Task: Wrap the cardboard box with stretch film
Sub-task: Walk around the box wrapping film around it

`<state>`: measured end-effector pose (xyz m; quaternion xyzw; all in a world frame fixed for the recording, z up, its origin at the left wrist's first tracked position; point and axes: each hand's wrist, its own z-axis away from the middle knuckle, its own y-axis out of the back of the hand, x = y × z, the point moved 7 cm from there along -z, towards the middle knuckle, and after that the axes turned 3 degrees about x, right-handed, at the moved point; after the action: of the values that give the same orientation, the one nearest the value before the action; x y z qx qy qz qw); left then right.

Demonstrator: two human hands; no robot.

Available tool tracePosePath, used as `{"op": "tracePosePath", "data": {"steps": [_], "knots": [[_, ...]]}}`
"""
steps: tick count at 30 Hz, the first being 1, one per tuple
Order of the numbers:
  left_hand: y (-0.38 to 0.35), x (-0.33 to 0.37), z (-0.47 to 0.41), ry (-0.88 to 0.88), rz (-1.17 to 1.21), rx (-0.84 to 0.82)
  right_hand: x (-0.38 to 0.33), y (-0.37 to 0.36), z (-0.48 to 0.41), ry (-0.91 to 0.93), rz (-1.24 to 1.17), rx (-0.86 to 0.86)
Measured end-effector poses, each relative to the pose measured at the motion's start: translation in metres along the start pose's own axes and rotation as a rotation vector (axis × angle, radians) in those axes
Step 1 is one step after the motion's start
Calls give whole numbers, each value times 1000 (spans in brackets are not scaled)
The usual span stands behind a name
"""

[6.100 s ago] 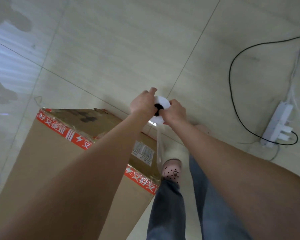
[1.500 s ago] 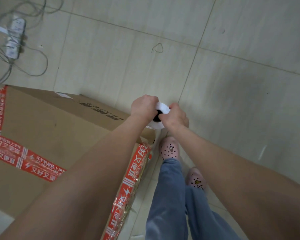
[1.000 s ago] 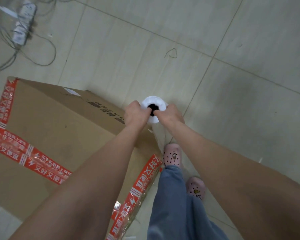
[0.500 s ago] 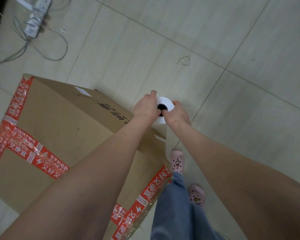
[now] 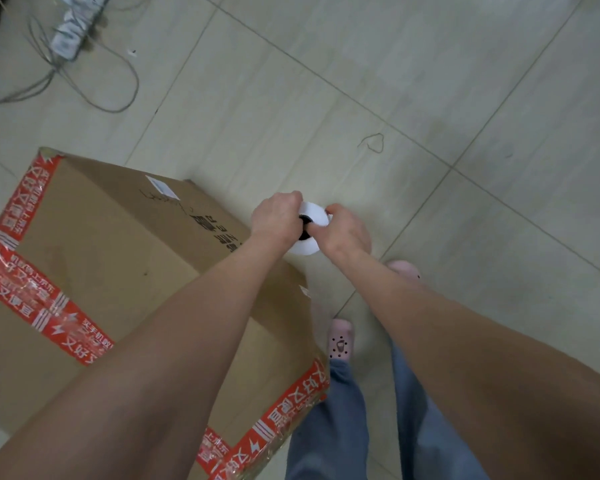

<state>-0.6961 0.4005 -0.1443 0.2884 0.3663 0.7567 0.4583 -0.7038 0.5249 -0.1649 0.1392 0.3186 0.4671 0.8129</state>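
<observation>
Here we hold the stretch film roll (image 5: pixel 315 213) upright beside the cardboard box (image 5: pixel 118 258) corner, fingers of our left hand (image 5: pixel 274 220) and right hand (image 5: pixel 343 233) curled round its top end. If we let tension drop, the film could sag and slip off that corner.

Soft, dimmish indoor light spreading evenly over tiled floor (image 5: pixel 430 81), giving greenish-beige cast. Cardboard box (image 5: pixel 111 258) top reading brighter than its near side, light coming from above. Small glints showing on glossy red tape (image 5: pixel 42 306). Wide-angle lens bending grout lines, swelling forearms (image 5: pixel 482 358) at bottom edge. Left hand (image 5: pixel 274 218), right hand (image 5: pixel 345 232), film roll (image 5: pixel 314 216) blurring slightly; power strip (image 5: pixel 73 26) in top-left corner smearing.
</observation>
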Motion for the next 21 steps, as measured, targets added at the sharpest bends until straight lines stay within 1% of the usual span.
{"op": "tracePosePath", "data": {"steps": [4,7,12,15,17,18,21], "knots": [[4,-42,-6,272,221,17,-31,-2,-11,65,-75,-107],[3,-68,-4,463,389,30,-43,-5,-21,80,-107,-80],[5,-100,0,671,535,101,-67,-15,-28,134,-89,-111],[1,-116,9,830,674,135,-89,-27,-28,163,-75,-219],[0,-127,14,900,686,142,-104,-40,-26,190,11,-300],[1,-130,16,906,644,129,-110,-47,-26,194,57,-326],[6,-134,18,845,476,56,-119,-59,-29,191,152,-310]]}}
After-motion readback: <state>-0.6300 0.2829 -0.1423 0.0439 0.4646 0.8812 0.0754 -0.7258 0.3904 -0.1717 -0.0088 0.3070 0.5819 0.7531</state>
